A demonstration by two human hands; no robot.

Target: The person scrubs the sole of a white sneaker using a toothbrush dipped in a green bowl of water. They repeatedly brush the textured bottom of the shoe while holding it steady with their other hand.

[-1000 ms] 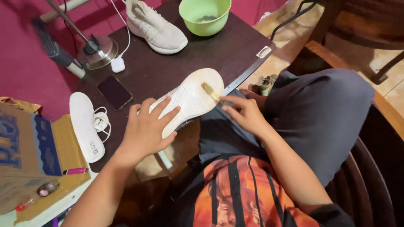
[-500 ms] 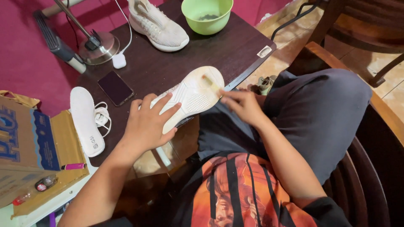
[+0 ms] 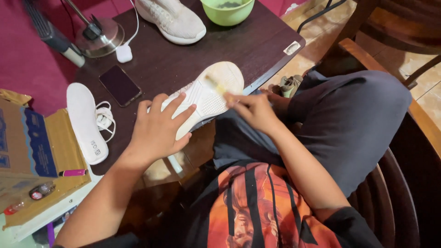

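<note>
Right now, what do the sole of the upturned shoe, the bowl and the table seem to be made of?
Sole of the upturned shoe: probably rubber or foam, matte off-white, with moulded tread grooves.
Bowl: likely plastic, smooth, even light green with a soft sheen.
Table: dark wood or wood-look laminate; faint grain lines show, with a slightly glossy finish.
</note>
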